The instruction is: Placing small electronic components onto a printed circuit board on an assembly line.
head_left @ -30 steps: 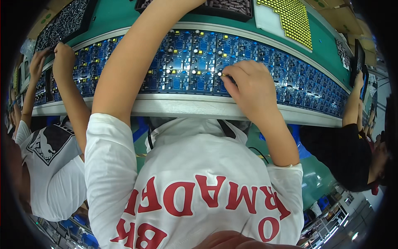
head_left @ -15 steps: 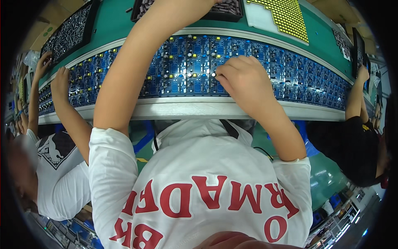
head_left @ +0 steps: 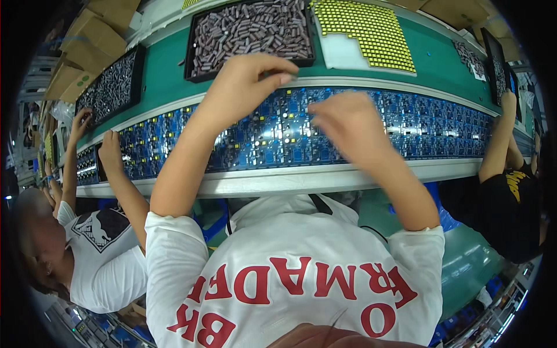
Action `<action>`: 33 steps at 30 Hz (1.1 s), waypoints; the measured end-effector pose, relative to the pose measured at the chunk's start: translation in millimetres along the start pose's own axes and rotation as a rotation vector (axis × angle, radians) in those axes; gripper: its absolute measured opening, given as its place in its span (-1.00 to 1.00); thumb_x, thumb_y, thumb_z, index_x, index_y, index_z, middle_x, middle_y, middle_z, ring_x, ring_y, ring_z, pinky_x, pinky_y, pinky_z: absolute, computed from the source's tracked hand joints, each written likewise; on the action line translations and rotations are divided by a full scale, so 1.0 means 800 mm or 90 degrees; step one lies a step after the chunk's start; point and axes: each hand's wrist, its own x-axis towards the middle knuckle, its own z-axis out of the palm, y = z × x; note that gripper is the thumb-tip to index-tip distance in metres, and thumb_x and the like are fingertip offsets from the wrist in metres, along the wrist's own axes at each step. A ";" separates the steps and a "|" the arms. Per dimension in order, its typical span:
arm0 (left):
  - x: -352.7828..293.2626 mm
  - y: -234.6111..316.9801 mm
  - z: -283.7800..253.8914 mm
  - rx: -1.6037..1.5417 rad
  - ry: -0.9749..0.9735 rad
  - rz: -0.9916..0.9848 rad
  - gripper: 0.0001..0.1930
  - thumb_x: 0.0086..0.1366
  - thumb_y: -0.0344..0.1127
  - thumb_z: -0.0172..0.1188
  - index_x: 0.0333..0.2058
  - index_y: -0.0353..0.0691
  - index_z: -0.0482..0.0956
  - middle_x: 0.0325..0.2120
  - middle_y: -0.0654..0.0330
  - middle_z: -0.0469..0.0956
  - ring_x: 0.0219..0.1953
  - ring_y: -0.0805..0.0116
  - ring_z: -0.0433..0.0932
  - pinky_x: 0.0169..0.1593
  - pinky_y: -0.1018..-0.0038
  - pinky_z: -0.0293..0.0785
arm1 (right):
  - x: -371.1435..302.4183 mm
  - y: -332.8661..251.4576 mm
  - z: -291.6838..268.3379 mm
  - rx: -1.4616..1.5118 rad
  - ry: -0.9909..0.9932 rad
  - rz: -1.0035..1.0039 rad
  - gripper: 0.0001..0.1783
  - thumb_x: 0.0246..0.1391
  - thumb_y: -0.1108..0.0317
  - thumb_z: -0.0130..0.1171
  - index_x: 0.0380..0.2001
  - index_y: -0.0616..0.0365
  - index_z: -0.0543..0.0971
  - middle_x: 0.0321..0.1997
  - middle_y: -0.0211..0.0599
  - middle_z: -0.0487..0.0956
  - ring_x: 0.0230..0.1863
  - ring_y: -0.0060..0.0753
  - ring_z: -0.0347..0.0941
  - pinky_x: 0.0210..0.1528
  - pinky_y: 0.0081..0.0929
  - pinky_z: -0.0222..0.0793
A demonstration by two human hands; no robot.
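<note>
Blue boards point(head_left: 272, 129), and plenty to knock astray

Blue boards run in a long strip beneath both hands, with a pale rail point(head_left: 272, 181) along their near edge. The left hand point(head_left: 246, 84) is above their far edge, fingers loosely curled, thumb and forefinger reaching out close to one another; whether a part sits between the tips I cannot tell. The right hand point(head_left: 351, 119) is over the middle of the boards, its fingers bunched together and blurred, so I cannot tell if it pinches anything or touches down.

Just beyond the boards, on the green bench point(head_left: 438, 55), a black tray point(head_left: 201, 79) is heaped with brown cylinders point(head_left: 249, 32); one stray point(head_left: 181, 62) lies outside it. Also beyond the boards, a white sheet point(head_left: 342, 52) carries close-set yellow parts point(head_left: 371, 35).

The likeliest trouble, I judge, is a small piece slipping from the fingertips onto the crowded boards, where it would be hard to spot. The left forearm point(head_left: 185, 156) crosses above them, so a low wrist could tilt whatever stands there. With the hands this near, one might bump the other. Catching the heaped tray's edge could spill more cylinders onto the boards.
</note>
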 end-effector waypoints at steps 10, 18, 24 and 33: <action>-0.001 -0.010 0.020 -0.052 -0.017 -0.060 -0.80 0.31 -0.42 0.33 -0.10 -0.28 0.74 -0.22 0.18 0.75 -0.17 0.44 0.66 -0.05 0.49 0.55 | 0.006 0.142 -0.071 -0.199 0.034 0.054 -0.78 0.15 0.41 0.32 -0.12 0.11 0.72 -0.23 -0.28 0.63 -0.19 -0.23 0.59 -0.12 -0.29 0.50; 0.007 -0.007 0.039 0.040 -0.023 -0.057 -0.80 0.28 -0.50 0.31 -0.11 -0.28 0.73 -0.22 0.19 0.74 -0.16 0.44 0.67 -0.04 0.50 0.56 | 0.003 0.155 -0.062 -0.326 0.098 -0.081 -0.82 -0.02 0.44 0.23 -0.29 0.08 0.71 -0.28 -0.41 0.62 -0.09 -0.27 0.56 0.03 -0.24 0.45; 0.015 -0.005 0.054 0.094 -0.037 0.001 -0.81 0.26 -0.55 0.29 -0.14 -0.30 0.72 -0.20 0.18 0.73 -0.13 0.38 0.68 -0.01 0.44 0.57 | 0.003 0.157 -0.067 -0.303 0.067 -0.069 -0.85 0.08 0.40 0.31 -0.25 0.12 0.69 -0.23 -0.38 0.63 -0.08 -0.23 0.55 0.03 -0.25 0.44; 0.021 -0.007 0.059 0.170 -0.046 0.080 -0.80 0.24 -0.58 0.28 -0.17 -0.27 0.72 -0.19 0.14 0.73 -0.12 0.26 0.70 0.02 0.39 0.59 | 0.006 0.151 -0.073 -0.294 0.066 -0.069 -0.85 0.11 0.40 0.31 -0.23 0.13 0.68 -0.20 -0.34 0.64 -0.07 -0.19 0.56 0.03 -0.23 0.46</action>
